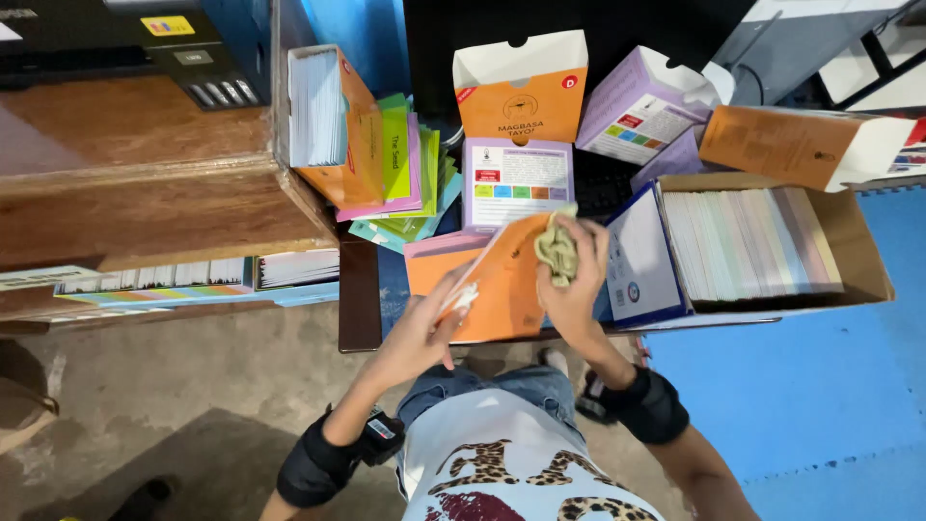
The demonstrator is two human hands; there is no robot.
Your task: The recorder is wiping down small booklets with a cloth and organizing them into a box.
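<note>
Nearest the camera, the left hand (417, 333) props up an orange booklet (497, 285), its fingers closed along the lower left edge so the cover tilts up and faces the other hand. The right hand (577, 280) is clamped on a crumpled pale green cloth (558, 253) and presses it against the booklet's upper right corner; holding the booklet steady from one side gives the cloth something firm to push against. Both wrists wear dark bands.

Just behind the booklet, a pink folder (434, 249) lies flat on the dark low table (357, 299), partly covered by the booklet. To the right, an open cardboard box (858, 260) keeps a row of thin pastel booklets (743, 241) standing on edge, packed tight so they stay upright, with a blue-edged white card (639, 260) at the row's left end.

Farther off, a purple card (517, 181) leans up behind the hands, and an empty orange carton (522, 92) stands open behind it. To the left, loose green and pink booklets (405, 164) fan out beside another orange carton (333, 121) full of white pages. A purple carton (641, 106) and a tipped orange carton (801, 145) sit far right. Far left, a wooden desk (135, 193) carries a black printer (125, 43).
</note>
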